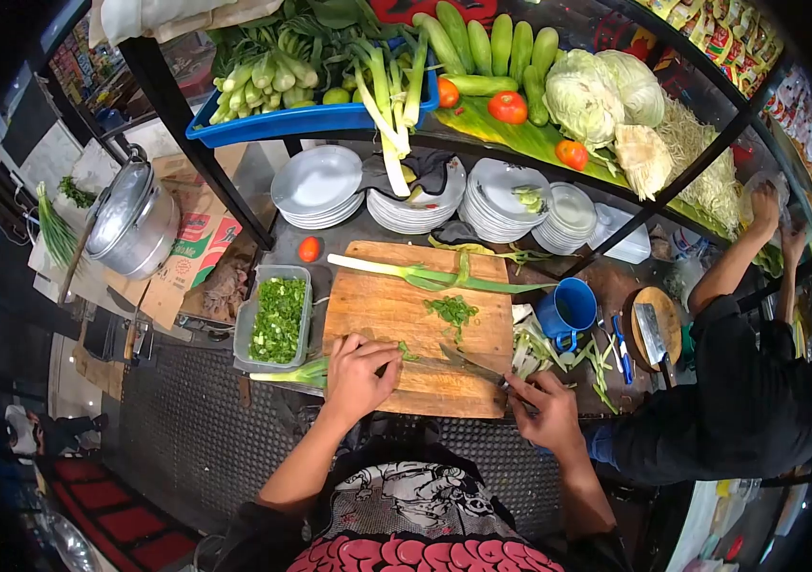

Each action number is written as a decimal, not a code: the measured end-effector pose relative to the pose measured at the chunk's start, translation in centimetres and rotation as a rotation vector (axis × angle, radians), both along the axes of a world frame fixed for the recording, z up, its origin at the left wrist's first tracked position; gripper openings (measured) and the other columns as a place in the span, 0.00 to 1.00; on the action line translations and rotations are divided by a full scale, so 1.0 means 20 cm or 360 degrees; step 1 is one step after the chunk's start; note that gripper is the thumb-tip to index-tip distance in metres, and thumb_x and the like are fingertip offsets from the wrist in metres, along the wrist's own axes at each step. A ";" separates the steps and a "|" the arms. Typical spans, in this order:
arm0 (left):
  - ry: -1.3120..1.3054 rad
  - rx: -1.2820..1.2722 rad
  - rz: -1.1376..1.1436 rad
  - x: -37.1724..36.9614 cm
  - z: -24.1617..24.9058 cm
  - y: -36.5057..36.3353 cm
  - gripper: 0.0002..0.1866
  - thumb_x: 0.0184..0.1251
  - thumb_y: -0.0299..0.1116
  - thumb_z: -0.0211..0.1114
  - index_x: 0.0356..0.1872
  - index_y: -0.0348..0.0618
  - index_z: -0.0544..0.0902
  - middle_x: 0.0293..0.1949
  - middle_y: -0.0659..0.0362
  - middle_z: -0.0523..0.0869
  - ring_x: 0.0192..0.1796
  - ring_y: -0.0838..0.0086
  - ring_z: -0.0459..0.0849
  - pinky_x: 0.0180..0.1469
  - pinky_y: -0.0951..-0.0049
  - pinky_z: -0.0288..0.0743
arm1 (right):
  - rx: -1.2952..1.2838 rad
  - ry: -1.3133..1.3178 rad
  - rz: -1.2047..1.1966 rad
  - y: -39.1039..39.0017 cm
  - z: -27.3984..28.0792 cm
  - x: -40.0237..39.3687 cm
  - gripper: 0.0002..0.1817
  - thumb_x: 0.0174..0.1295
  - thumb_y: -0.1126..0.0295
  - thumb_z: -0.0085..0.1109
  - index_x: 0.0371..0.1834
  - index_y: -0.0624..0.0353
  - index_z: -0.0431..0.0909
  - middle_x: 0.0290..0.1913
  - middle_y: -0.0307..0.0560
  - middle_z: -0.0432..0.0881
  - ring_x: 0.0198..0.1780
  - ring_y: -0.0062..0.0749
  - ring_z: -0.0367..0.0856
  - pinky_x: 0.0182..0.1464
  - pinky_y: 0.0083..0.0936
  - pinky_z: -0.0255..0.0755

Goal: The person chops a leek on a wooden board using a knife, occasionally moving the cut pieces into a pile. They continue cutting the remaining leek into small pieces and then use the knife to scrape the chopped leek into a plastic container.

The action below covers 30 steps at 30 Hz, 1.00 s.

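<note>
My left hand [363,374] is closed on a green onion [291,374] that lies across the lower left edge of the wooden cutting board [382,310]. In my right hand [546,412] is a knife [471,365], its blade pointing left over the board. A small cut piece of green lies just beyond my left fingertips. Chopped green onion [451,310] sits in a small pile on the board. Along the board's far side rests a whole green onion [377,267]. To the left, a clear plastic container [244,329] holds plenty of chopped green onion.
A blue mug [573,307] and onion trimmings [532,345] lie right of the board. Farther right, a cleaver [652,334] rests on a round board. Stacked plates [318,181] stand behind, under a vegetable shelf. A tomato [309,249] is near the container. Another person [725,391] works at right.
</note>
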<state>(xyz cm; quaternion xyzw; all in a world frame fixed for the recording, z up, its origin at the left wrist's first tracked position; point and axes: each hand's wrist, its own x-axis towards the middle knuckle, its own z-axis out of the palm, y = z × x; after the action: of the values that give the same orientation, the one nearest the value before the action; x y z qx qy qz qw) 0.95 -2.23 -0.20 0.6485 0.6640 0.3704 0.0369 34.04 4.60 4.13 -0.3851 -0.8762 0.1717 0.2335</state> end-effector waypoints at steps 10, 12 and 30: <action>0.0016 -0.0007 -0.0004 0.01 0.01 0.00 0.06 0.62 0.29 0.78 0.39 0.48 0.98 0.45 0.65 0.97 0.44 0.69 0.85 0.55 0.67 0.73 | 0.0050 -0.0075 0.0090 0.27 -0.06 -0.15 0.26 0.56 0.72 0.72 0.61 0.40 0.92 0.47 0.44 0.87 0.47 0.47 0.86 0.49 0.41 0.83; 0.0016 -0.0001 0.0004 0.00 0.00 0.00 0.06 0.62 0.30 0.78 0.39 0.48 0.98 0.45 0.65 0.97 0.45 0.69 0.85 0.54 0.66 0.73 | -0.0006 -0.0089 0.0110 0.23 -0.01 -0.15 0.26 0.56 0.72 0.72 0.60 0.39 0.93 0.48 0.44 0.87 0.48 0.47 0.87 0.49 0.40 0.84; 0.0053 -0.0028 -0.0051 -0.02 -0.01 -0.01 0.06 0.62 0.30 0.78 0.40 0.47 0.97 0.49 0.63 0.96 0.49 0.66 0.85 0.55 0.63 0.74 | -0.1229 0.0432 -0.0208 -0.43 -0.09 -0.42 0.29 0.75 0.76 0.62 0.79 0.60 0.75 0.49 0.59 0.88 0.48 0.38 0.87 0.56 0.30 0.79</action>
<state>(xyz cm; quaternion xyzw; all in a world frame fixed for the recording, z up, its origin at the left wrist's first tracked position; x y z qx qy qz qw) 0.57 -2.38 -0.35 0.6648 0.6573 0.3529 0.0375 25.56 -3.94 2.34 -0.4731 -0.6825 0.5216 0.1957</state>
